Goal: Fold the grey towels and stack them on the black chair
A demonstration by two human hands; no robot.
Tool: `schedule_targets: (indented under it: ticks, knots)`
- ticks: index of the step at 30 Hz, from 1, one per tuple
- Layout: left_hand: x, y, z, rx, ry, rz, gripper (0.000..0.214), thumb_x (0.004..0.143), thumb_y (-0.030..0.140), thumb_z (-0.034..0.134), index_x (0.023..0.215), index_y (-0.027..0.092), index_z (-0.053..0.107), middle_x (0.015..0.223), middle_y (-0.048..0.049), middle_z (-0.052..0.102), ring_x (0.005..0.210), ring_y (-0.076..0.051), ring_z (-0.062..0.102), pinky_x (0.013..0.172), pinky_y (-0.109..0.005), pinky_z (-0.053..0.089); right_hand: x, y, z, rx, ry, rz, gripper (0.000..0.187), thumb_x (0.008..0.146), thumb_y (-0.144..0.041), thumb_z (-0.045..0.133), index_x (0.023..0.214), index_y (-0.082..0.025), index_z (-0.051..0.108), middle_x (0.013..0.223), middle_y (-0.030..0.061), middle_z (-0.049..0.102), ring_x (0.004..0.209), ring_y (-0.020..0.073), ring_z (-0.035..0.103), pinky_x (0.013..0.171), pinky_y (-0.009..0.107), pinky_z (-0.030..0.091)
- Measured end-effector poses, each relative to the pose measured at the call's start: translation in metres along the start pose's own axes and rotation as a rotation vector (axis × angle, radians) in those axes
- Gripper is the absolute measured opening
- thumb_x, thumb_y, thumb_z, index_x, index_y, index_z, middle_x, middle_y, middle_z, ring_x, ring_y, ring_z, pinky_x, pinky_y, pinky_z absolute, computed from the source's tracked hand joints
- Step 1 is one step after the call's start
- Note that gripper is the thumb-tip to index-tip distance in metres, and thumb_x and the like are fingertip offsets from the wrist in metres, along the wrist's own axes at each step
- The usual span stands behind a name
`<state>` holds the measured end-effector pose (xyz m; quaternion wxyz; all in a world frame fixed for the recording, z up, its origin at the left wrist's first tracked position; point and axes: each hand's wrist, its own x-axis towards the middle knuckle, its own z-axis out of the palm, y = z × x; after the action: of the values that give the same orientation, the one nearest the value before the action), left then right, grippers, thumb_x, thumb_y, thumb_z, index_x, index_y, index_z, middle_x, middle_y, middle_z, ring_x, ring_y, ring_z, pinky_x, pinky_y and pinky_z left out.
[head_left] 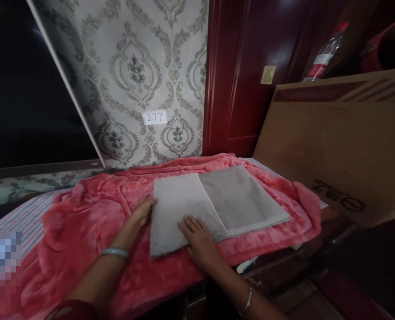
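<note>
"Lying where, exactly, was the cloth point(179, 200)?"

"On the pink blanket point(100, 209), spread flat. Its paler part covered the 9 o'clock side and its darker part the 3 o'clock side, with a slanting edge between them."

"And the hands?"

"Apart from each other. The left hand point(144, 210) touched the cloth's border at 9 o'clock; I couldn't tell whether it pinched it. The right hand point(198, 238) lay at 7 o'clock, palm down, fingers stretched onto the paler part."

"Anything on the wrists?"

"A pale bangle point(115, 252) on the left, a thin bracelet point(248, 298) on the right."

"What stood around the cloth?"

"A box point(334, 138) at 2 o'clock, a bottle point(324, 55) above its top edge. Red panelling point(242, 66) rose at 12, a label point(155, 117) reading 277 hung at 11, and a dark screen point(30, 89) filled 10. Striped fabric point(30, 211) showed beyond the blanket at 9."
</note>
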<state>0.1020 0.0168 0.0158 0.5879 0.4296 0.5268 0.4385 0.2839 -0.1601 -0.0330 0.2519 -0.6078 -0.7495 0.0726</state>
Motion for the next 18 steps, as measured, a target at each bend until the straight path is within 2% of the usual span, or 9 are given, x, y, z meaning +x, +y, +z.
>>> schedule_targets:
  ticks: [3, 5, 8, 11, 15, 18]
  knots:
    - [0.018, 0.014, 0.014, 0.026, -0.022, 0.013, 0.088, 0.075, 0.012, 0.068, 0.156, 0.019, 0.033, 0.111, -0.01, 0.072, 0.072, -0.015, 0.067, 0.063, -0.024, 0.053, 0.001, 0.002, 0.0, 0.007, 0.016, 0.023, 0.084, 0.069, -0.002, 0.054, 0.151, -0.014, 0.047, 0.158, 0.0142, 0.04, 0.148, 0.0269, 0.034, 0.123, 0.048, 0.026]
    - [0.023, 0.02, 0.022, 0.068, -0.051, 0.023, 0.088, 0.074, 0.008, 0.064, 0.156, 0.02, 0.034, 0.112, -0.0104, 0.072, 0.069, -0.016, 0.066, 0.06, -0.024, 0.053, 0.003, 0.004, -0.002, 0.004, 0.017, 0.031, 0.082, 0.07, 0.0, 0.051, 0.15, -0.013, 0.048, 0.157, 0.0146, 0.041, 0.147, 0.0266, 0.036, 0.122, 0.047, 0.028]
    - [0.025, 0.03, 0.03, 0.191, -0.101, 0.062, 0.08, 0.07, 0.004, 0.058, 0.148, 0.016, 0.048, 0.097, -0.009, 0.074, 0.056, -0.014, 0.059, 0.05, -0.023, 0.047, 0.008, 0.005, -0.011, 0.02, 0.007, 0.024, 0.078, 0.07, 0.001, 0.047, 0.147, -0.012, 0.052, 0.153, 0.0143, 0.048, 0.144, 0.0255, 0.041, 0.121, 0.046, 0.032]
    - [0.024, 0.046, 0.034, 0.261, -0.136, 0.098, 0.07, 0.066, 0.004, 0.057, 0.135, 0.012, 0.061, 0.081, -0.0059, 0.072, 0.047, -0.012, 0.052, 0.044, -0.021, 0.04, 0.016, 0.001, -0.031, 0.038, 0.02, 0.038, 0.078, 0.069, 0.001, 0.046, 0.146, -0.011, 0.054, 0.148, 0.0132, 0.053, 0.139, 0.0234, 0.048, 0.119, 0.042, 0.036]
    - [0.02, 0.08, 0.029, 0.273, -0.149, 0.163, 0.07, 0.063, 0.008, 0.06, 0.132, 0.012, 0.061, 0.068, -0.0017, 0.068, 0.045, -0.013, 0.051, 0.042, -0.02, 0.038, 0.027, -0.021, -0.061, 0.027, 0.057, 0.0, 0.074, 0.073, -0.002, 0.045, 0.146, -0.012, 0.053, 0.147, 0.0117, 0.056, 0.136, 0.0227, 0.051, 0.117, 0.039, 0.038]
    - [0.009, 0.107, 0.007, 0.308, -0.145, 0.184, 0.071, 0.064, 0.012, 0.061, 0.135, 0.013, 0.059, 0.063, 0.001, 0.065, 0.044, -0.014, 0.052, 0.043, -0.021, 0.04, 0.034, -0.049, -0.07, 0.03, 0.061, -0.092, 0.067, 0.08, -0.005, 0.045, 0.146, -0.012, 0.051, 0.144, 0.0128, 0.058, 0.132, 0.0232, 0.053, 0.112, 0.038, 0.042]
